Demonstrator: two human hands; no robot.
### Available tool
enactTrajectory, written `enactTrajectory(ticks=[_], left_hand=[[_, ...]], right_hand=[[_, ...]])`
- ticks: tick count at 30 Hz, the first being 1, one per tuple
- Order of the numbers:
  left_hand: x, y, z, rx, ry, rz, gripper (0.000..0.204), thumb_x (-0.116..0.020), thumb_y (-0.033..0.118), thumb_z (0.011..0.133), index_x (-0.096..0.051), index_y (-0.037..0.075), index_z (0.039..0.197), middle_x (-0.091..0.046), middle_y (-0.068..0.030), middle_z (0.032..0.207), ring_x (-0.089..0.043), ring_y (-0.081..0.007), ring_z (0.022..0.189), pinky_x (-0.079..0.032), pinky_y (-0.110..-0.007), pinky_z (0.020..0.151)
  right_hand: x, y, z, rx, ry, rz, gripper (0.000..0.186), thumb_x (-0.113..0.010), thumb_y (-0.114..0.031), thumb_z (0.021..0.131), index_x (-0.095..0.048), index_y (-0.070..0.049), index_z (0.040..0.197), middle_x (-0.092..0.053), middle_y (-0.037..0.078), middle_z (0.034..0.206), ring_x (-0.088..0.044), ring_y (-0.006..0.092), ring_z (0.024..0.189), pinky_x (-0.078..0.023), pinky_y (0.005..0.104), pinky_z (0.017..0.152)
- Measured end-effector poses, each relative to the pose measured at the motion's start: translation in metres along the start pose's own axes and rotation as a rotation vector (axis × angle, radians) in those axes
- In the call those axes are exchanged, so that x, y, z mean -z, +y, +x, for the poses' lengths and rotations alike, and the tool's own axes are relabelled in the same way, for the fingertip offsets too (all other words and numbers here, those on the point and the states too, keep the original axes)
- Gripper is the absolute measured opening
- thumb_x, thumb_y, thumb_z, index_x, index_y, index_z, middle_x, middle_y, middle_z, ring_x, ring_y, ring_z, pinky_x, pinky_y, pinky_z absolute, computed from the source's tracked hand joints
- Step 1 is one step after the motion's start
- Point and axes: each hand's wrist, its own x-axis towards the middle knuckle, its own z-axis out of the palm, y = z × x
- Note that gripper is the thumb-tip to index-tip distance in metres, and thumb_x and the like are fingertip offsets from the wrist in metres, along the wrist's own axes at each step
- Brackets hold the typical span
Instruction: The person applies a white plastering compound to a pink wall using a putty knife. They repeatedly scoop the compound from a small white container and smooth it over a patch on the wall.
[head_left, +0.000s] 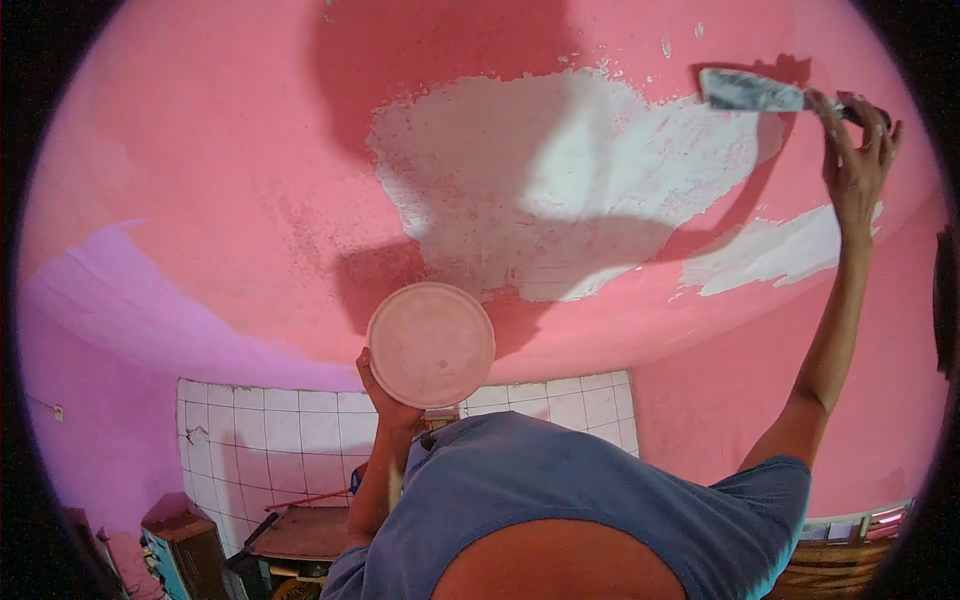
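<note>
From where I sit, the far left gives me a purple area (110,270) of wall, with a small socket (58,411) low on it. Next, near the bottom, I see a brown cabinet (185,555), then a brown counter (305,532) with a thin red stick (308,499) along its back edge. White tiles (268,430) with dark joints run behind and above these.

Just right of that, my left hand (388,393) is closed on a round, pale pink disc (431,345), holding it from below and along its left rim, flat side toward me. The disc is up in front of the pink wall (240,180), below the big white patch (480,150), whose edges are ragged. My shadow falls over much of that patch. A blue shirt (570,470) fills the lower middle.

Farther right, a smaller white patch (770,250) sits below the big one. Above it, my right hand (855,165) grips a scraper (752,92) by its dark handle, arm stretched up. The smeared blade points left, at the big patch's upper right edge; I cannot tell whether it touches the wall. Low at the right I see brown slats (830,572).
</note>
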Motion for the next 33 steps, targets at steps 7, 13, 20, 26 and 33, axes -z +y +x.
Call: enactTrajectory(ticks=[7,13,20,26,33], left_hand=[[0.002,0.008,0.004,0.198,0.069,-0.144,0.069,-0.025,0.063,0.084,-0.035,0.015,0.133,-0.038,-0.0130,0.132,-0.042,-0.0330,0.118,-0.043,-0.052,0.091],[-0.012,0.007,-0.003,0.059,-0.055,-0.132,0.067,-0.057,0.040,0.078,-0.026,0.014,0.132,-0.037,-0.0141,0.131,-0.043,-0.0299,0.117,-0.046,-0.049,0.089],[-0.004,0.011,-0.010,-0.005,-0.020,-0.239,0.073,-0.069,0.021,0.077,-0.020,0.013,0.131,-0.035,-0.0143,0.131,-0.045,-0.0271,0.115,-0.049,-0.045,0.088],[-0.008,0.003,0.000,0.016,0.067,0.082,0.066,-0.046,0.053,0.079,-0.038,0.011,0.131,-0.041,-0.0138,0.130,-0.043,-0.0326,0.116,-0.041,-0.052,0.091],[-0.013,0.010,0.000,0.188,-0.050,-0.146,0.068,-0.061,0.041,0.079,-0.027,0.012,0.130,-0.038,-0.0138,0.130,-0.044,-0.0290,0.115,-0.046,-0.048,0.089]], right_hand=[[-0.018,-0.140,-0.006,0.248,-0.233,0.460,0.053,-0.056,-0.011,0.073,-0.053,-0.036,0.119,-0.050,0.000,0.109,-0.045,0.0198,0.111,-0.024,0.0550,0.106],[-0.035,-0.136,-0.003,0.217,-0.214,0.408,0.056,-0.055,-0.008,0.074,-0.050,-0.037,0.122,-0.045,-0.002,0.118,-0.041,0.0162,0.116,-0.020,0.0524,0.109],[-0.044,-0.048,0.016,0.120,-0.111,0.185,0.058,-0.058,-0.006,0.072,-0.051,-0.036,0.122,-0.052,-0.002,0.112,-0.049,0.0191,0.108,-0.021,0.0537,0.106],[-0.005,-0.005,-0.005,-0.071,-0.037,0.084,0.051,-0.062,-0.003,0.074,-0.057,-0.031,0.117,-0.054,0.001,0.108,-0.051,0.0183,0.105,-0.022,0.0503,0.103],[-0.013,-0.136,-0.058,0.146,-0.378,0.405,0.054,-0.059,-0.007,0.074,-0.053,-0.035,0.119,-0.048,0.002,0.109,-0.046,0.0174,0.110,-0.020,0.0563,0.106]])
